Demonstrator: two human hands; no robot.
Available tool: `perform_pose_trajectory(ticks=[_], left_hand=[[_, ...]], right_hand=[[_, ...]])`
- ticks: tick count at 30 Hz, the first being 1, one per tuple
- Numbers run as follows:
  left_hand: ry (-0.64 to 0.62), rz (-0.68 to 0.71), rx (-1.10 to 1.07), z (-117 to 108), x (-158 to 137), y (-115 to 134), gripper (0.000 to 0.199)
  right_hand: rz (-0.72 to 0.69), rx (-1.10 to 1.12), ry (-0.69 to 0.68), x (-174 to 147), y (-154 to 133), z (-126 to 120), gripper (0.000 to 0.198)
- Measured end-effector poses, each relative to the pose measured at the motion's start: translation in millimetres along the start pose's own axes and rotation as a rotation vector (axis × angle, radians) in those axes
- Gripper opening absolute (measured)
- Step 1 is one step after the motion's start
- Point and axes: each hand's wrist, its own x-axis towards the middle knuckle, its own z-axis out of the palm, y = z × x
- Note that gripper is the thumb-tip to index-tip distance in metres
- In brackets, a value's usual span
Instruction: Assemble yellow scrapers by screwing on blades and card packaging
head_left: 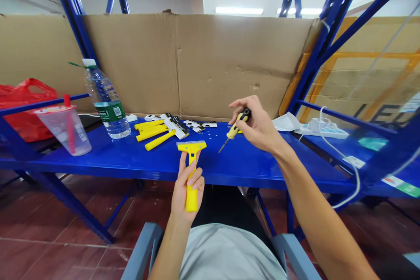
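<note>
Head view: the left hand (180, 189) grips a yellow scraper (192, 146) by its handle, apparently to leave its head exposed; toward two o'clock from it, the right hand (257, 126) holds a screwdriver (236, 127) tip-down, seemingly for fingertip control. Yellow handles (151, 130) lie at eleven o'clock.

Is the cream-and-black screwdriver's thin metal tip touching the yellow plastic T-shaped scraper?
Apart. The head view shows blue tabletop plainly between the screwdriver and the scraper.
</note>
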Motion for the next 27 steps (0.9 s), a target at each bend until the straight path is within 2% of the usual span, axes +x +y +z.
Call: perform_pose_trajectory(ticks=[4, 7, 12, 17, 27], left_hand=[[0.001, 0.012, 0.051, 4, -3, -5, 0.055], [0.005, 0.029, 0.121, 3, -3, -9, 0.055], [0.027, 0.058, 0.221, 0, -2, -15, 0.065], [0.025, 0.076, 0.286, -3, 1, -17, 0.073], [0.019, 0.059, 0.315, -4, 2, -17, 0.071]], right_hand=[[0.030, 0.142, 0.120, -37, -8, -15, 0.022], [-0.073, 0.193, 0.192, -57, -14, -11, 0.021], [-0.282, 0.163, 0.338, -75, -15, 7, 0.034], [-0.352, 0.087, 0.325, -80, -15, 19, 0.040], [-0.301, 0.122, 0.288, -82, -5, 37, 0.038]])
